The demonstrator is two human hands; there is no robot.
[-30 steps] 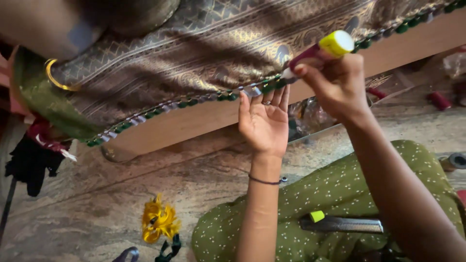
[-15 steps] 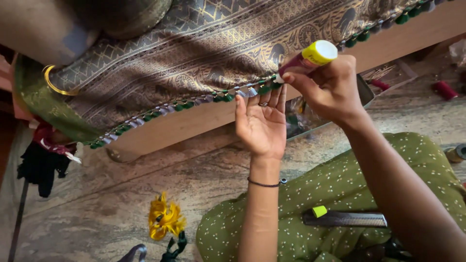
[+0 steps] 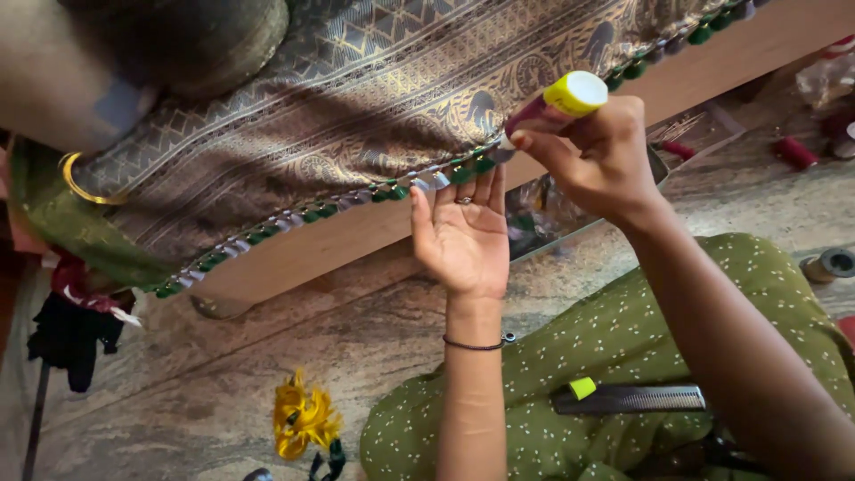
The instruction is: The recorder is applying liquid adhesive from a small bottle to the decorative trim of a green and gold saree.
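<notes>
My left hand [image 3: 463, 236] is raised palm up, its fingertips under the trim of green and silver tassels [image 3: 383, 191] along the edge of a brown and gold patterned fabric [image 3: 356, 116]. My right hand [image 3: 606, 156] grips a maroon glue stick with a yellow end [image 3: 557, 100]. The stick's tip touches the trim just above my left fingers. The fabric lies stretched over a wooden frame bar [image 3: 329, 245].
Another person's forearm with a gold bangle [image 3: 80, 189] rests on the fabric at upper left. A dark comb [image 3: 637, 398] lies on my green dotted lap. A yellow tassel bunch [image 3: 303, 419] lies on the stone floor, with thread spools [image 3: 828, 264] at right.
Both hands have shifted slightly left along the trim. The glue stick has tilted lower, bringing its tip onto the tassel edge.
</notes>
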